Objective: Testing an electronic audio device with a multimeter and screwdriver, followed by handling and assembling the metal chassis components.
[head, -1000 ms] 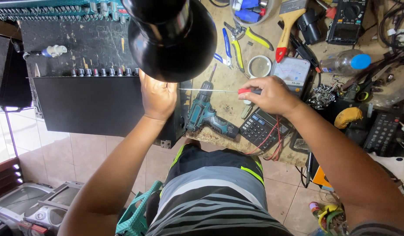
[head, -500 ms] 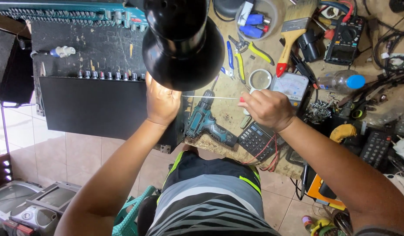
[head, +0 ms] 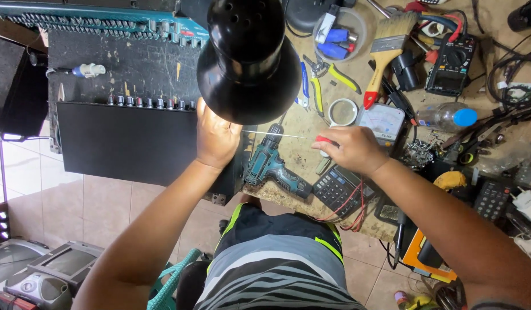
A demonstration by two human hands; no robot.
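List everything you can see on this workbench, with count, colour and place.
Screwdriver: 1, red handle, thin shaft, in right hand.
Horn-shaped part: 1, black, top centre.
Flat case: 1, black, left, under left hand.
Cordless drill: 1, teal and black, centre.
Calculator: 1, black, below right hand.
Paintbrush: 1, wooden, red tip, top right.
Multimeter: 1, black, top right.
Bottle: 1, clear, blue cap, right.
Left hand: on case edge.
Right hand: gripping screwdriver handle.
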